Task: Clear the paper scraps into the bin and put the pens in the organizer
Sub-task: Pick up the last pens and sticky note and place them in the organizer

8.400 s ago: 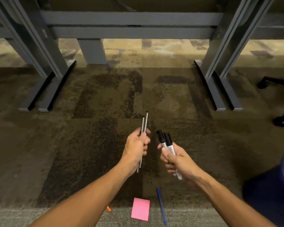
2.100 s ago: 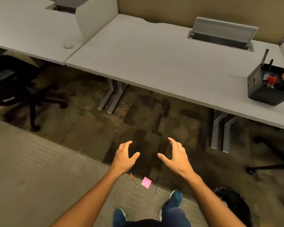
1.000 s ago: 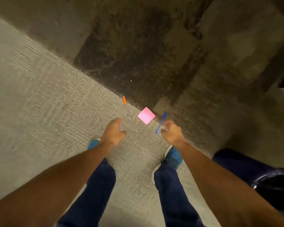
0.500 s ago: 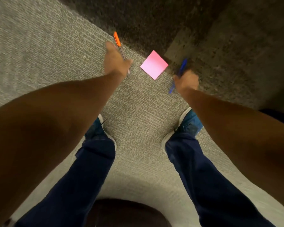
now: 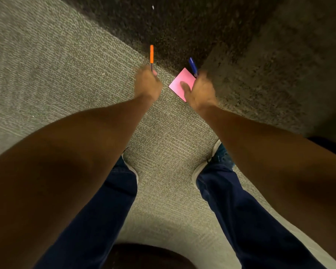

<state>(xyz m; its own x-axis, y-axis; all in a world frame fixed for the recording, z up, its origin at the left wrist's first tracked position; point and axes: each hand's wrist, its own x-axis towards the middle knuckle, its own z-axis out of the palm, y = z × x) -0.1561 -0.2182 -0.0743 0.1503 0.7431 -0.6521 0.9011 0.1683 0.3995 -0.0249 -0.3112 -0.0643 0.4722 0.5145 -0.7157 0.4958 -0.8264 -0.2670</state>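
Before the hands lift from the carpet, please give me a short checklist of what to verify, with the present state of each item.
1. Left hand grips orange pen: ok.
2. Right hand grips blue pen: ok.
3. Pink note picked up: not ok, the thumb only rests on it.
4. Bin within reach: cannot tell.
5. Organizer in view: not ok.

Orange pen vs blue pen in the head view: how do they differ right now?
Colour: the orange pen has an orange cap end, the blue pen a blue one.
Holder: the orange pen is gripped by the left hand, the blue pen by the right hand.
Pose: the orange pen points straight up the frame; the blue pen leans left, beside the pink sticky note.
Shared: both are held low over the carpet.
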